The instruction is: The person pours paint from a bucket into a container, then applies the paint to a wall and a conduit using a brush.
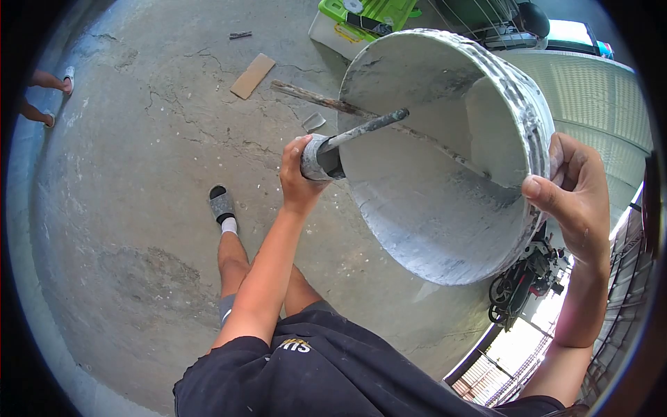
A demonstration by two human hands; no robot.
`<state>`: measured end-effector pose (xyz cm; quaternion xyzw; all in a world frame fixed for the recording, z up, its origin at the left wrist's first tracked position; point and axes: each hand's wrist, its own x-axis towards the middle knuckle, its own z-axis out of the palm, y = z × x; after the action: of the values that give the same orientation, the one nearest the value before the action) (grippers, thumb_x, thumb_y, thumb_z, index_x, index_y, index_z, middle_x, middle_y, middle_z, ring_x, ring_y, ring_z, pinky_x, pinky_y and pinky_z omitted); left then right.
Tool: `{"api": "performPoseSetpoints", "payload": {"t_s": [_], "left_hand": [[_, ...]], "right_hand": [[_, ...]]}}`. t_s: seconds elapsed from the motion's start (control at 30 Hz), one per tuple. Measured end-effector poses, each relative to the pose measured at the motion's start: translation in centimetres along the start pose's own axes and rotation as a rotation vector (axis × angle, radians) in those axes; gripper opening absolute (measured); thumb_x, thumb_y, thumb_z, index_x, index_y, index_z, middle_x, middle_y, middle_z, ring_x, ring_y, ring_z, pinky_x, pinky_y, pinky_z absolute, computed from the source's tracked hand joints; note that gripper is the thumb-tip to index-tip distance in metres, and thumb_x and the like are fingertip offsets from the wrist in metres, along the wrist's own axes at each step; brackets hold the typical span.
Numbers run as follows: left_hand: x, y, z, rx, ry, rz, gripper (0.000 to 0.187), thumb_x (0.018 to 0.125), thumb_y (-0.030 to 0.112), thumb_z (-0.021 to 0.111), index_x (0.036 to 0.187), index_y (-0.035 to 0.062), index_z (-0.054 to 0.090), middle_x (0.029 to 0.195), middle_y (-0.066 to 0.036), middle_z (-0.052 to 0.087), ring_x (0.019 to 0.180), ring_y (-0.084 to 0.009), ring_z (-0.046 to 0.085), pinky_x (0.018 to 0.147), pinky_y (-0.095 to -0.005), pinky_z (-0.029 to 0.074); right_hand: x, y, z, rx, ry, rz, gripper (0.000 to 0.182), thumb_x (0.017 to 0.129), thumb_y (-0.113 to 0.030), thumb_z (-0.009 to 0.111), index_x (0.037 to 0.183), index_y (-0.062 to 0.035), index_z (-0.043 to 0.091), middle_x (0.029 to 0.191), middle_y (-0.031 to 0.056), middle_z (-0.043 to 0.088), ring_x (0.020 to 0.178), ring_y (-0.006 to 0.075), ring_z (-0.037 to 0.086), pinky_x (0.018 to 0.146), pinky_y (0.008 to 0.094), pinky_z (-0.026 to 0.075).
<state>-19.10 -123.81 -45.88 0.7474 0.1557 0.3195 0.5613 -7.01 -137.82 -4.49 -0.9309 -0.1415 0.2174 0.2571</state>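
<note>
My right hand (573, 184) grips the rim of a large, whitish bucket (535, 118), thumb on the inner side. The bucket is tilted with its mouth toward me, and grey-white residue coats its inner wall. Fingers of my left hand (300, 177) wrap around a small grey-smeared cup (313, 158), just left of the bucket's mouth. A grey-coated rod (368, 128) sticks out of the cup and reaches across the bucket opening. A longer wooden stick (313, 96) leans over the bucket's edge, its far end down inside.
On the concrete floor (125, 187) lie a piece of cardboard (253, 76) and a small clear container (313, 123). A box with a green lid (368, 17) stands behind the bucket. A motorbike (517, 285) is at right. Another person's feet (67, 83) show at far left.
</note>
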Motion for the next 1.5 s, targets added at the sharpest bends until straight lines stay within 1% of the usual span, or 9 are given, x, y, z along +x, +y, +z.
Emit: {"api": "performPoseSetpoints", "payload": {"t_s": [0.07,0.13,0.5,0.77,1.0,1.07,1.2,1.37,1.5], "left_hand": [[0.0,-0.05,-0.01,0.004,0.006,0.008,0.087,0.054,0.009,0.096,0.132,0.0105,0.057,0.124,-0.014,0.064,0.115,-0.0359,0.063,0.099,-0.0439,0.052],[-0.07,-0.25,-0.02,0.024,-0.024,0.009,0.091,0.052,0.011,0.098,0.132,0.0108,0.054,0.128,-0.012,0.062,0.118,-0.0353,0.062,0.101,-0.043,0.051],[-0.07,-0.25,0.05,0.035,-0.015,0.011,0.091,0.053,0.012,0.097,0.132,0.0117,0.053,0.128,-0.012,0.062,0.119,-0.0355,0.061,0.102,-0.0434,0.051],[-0.03,-0.39,0.02,0.038,-0.009,0.032,0.091,0.053,0.014,0.098,0.132,0.011,0.053,0.128,-0.013,0.062,0.118,-0.0354,0.061,0.101,-0.0432,0.051],[0.04,-0.17,-0.06,0.017,-0.005,0.011,0.091,0.054,0.014,0.098,0.133,0.0115,0.053,0.128,-0.012,0.062,0.119,-0.0349,0.061,0.102,-0.0432,0.051],[0.03,-0.13,-0.15,0.014,-0.005,0.011,0.091,0.054,0.014,0.098,0.133,0.0117,0.053,0.128,-0.012,0.062,0.12,-0.035,0.061,0.103,-0.0432,0.05],[-0.03,-0.18,-0.21,0.018,-0.002,0.015,0.092,0.053,0.015,0.098,0.133,0.0121,0.053,0.128,-0.012,0.062,0.119,-0.0348,0.061,0.102,-0.0432,0.051],[-0.26,-0.14,-0.33,0.016,-0.005,-0.001,0.092,0.053,0.016,0.099,0.133,0.0121,0.054,0.127,-0.011,0.062,0.119,-0.0342,0.061,0.102,-0.043,0.051],[-0.25,-0.18,-0.34,0.013,-0.004,-0.008,0.091,0.054,0.016,0.098,0.133,0.0117,0.054,0.127,-0.011,0.062,0.119,-0.0338,0.061,0.102,-0.0427,0.051]], "right_hand": [[-0.06,-0.01,-0.03,-0.002,0.005,-0.007,0.047,0.073,-0.036,0.093,0.073,-0.0052,0.057,0.062,0.0053,0.063,0.055,0.0084,0.06,0.052,0.0192,0.044],[-0.09,0.13,-0.21,-0.003,0.007,-0.014,0.047,0.073,-0.036,0.093,0.073,-0.0054,0.057,0.062,0.0054,0.062,0.054,0.0085,0.06,0.052,0.0191,0.043],[-0.34,0.13,-0.1,0.006,0.016,-0.041,0.048,0.072,-0.037,0.094,0.073,-0.0059,0.057,0.062,0.0071,0.063,0.053,0.0096,0.06,0.051,0.0199,0.044],[-0.36,0.02,-0.11,-0.046,0.03,-0.055,0.05,0.07,-0.039,0.094,0.071,-0.0078,0.055,0.059,0.0043,0.06,0.049,0.0087,0.056,0.049,0.0191,0.04],[-0.46,-0.2,-0.22,-0.028,0.029,-0.041,0.05,0.07,-0.039,0.094,0.072,-0.0083,0.054,0.06,0.0039,0.06,0.05,0.008,0.056,0.049,0.0189,0.039],[-0.39,-0.17,-0.58,-0.086,0.008,-0.031,0.05,0.07,-0.038,0.094,0.072,-0.0084,0.054,0.06,0.0041,0.06,0.051,0.0081,0.056,0.049,0.019,0.039],[-0.27,-0.26,-0.15,-0.046,0.022,-0.052,0.05,0.07,-0.039,0.094,0.072,-0.0081,0.055,0.06,0.005,0.061,0.05,0.0087,0.057,0.049,0.0187,0.04],[0.05,-0.15,-0.03,-0.028,0.015,-0.053,0.049,0.071,-0.039,0.093,0.073,-0.0059,0.057,0.061,0.0073,0.063,0.051,0.0102,0.061,0.05,0.0199,0.044],[0.09,-0.52,0.09,-0.031,0.004,-0.043,0.048,0.072,-0.038,0.093,0.073,-0.0057,0.057,0.061,0.0071,0.063,0.051,0.0102,0.061,0.05,0.0205,0.046]]}}
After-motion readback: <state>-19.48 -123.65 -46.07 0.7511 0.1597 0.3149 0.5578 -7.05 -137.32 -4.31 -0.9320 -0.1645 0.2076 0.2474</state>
